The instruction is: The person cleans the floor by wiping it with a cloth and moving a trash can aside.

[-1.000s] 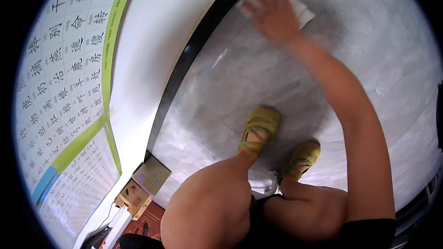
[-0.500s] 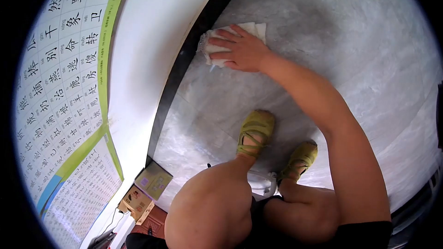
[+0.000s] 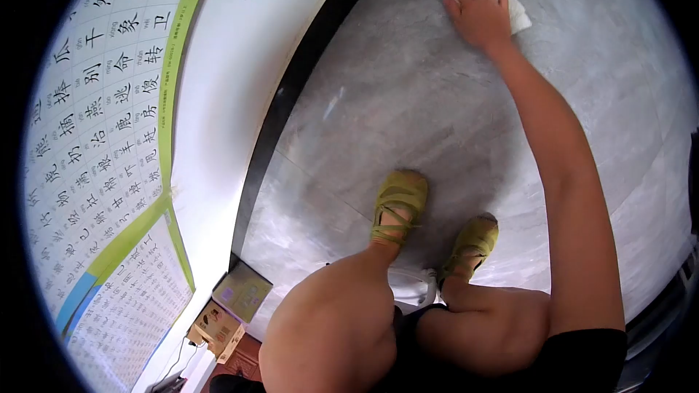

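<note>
My right hand (image 3: pixel 480 14) lies flat with its fingers spread on a white cloth (image 3: pixel 518 16), pressing it to the grey marbled floor (image 3: pixel 408 102) at the top of the view. The cloth sticks out past the fingertips and on the right side of the hand. The arm reaches up from the lower right. My left hand is out of sight. Both feet, in yellow-green shoes (image 3: pixel 400 200), rest on the floor below the hand.
A black baseboard (image 3: pixel 291 76) curves along the white wall (image 3: pixel 218 73) at the left. Charts with characters (image 3: pixel 109 102) hang on that wall. A greenish box (image 3: pixel 242 291) and a cardboard box (image 3: pixel 216 327) stand at the lower left, near a cable.
My right hand and the cloth went down and left to the baseboard, then back up and right, away from it. The feet have hardly moved.
</note>
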The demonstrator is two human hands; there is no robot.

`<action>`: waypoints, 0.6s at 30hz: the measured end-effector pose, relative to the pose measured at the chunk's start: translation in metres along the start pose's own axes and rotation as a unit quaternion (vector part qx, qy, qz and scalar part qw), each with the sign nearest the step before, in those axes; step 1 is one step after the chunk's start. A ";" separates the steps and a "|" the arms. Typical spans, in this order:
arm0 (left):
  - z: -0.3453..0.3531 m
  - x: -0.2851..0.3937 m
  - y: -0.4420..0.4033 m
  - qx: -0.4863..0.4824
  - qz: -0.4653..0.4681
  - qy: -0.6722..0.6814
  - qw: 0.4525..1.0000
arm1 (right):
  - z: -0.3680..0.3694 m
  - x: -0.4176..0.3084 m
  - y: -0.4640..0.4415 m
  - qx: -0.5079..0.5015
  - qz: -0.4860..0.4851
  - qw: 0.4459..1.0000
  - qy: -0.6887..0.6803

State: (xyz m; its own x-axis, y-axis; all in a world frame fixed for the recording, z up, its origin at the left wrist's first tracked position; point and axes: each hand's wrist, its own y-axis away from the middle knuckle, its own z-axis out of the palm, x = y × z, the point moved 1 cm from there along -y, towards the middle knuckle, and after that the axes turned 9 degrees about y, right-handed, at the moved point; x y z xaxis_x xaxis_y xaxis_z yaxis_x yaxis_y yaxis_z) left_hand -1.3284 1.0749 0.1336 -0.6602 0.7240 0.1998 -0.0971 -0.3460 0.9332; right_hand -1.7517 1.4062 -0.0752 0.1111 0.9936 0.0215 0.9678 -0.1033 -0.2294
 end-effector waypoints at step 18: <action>0.101 0.074 -0.037 -0.132 0.098 -0.075 0.983 | -0.036 0.061 0.127 -0.031 -0.082 0.994 0.061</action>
State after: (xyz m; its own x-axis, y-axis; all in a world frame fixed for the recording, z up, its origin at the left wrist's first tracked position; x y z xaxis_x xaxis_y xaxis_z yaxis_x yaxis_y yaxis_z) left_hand -1.2985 1.2018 0.1439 -0.5695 0.7010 0.4292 -0.1817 -0.6166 0.7660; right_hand -1.6138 1.4518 -0.0678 -0.0270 0.9845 0.1731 0.9867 0.0540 -0.1536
